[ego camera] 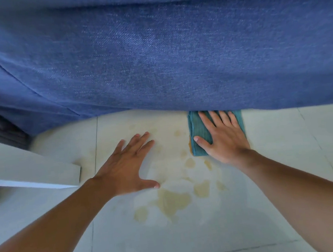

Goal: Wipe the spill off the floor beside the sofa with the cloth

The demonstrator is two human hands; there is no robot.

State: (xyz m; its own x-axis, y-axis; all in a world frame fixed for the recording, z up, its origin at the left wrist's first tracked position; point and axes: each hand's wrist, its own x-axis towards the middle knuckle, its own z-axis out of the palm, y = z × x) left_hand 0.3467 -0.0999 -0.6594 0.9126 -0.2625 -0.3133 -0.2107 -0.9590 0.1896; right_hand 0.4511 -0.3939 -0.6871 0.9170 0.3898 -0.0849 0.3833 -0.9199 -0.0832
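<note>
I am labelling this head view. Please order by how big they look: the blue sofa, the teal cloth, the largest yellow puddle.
1. Blue sofa, by far the largest.
2 and 3. Teal cloth and largest yellow puddle look alike; the right hand hides part of the cloth, so I do not rank them.

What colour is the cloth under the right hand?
Teal, a blue-green, with fine ribbing; the cloth shows best in the head view.

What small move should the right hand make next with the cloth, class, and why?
Probably drag the cloth toward the body, across the puddles. The right hand presses it flat at the foot of the sofa, the far edge of the spill, while most of the yellowish liquid lies nearer on the floor, unwiped. The left hand rests open beside it.
</note>
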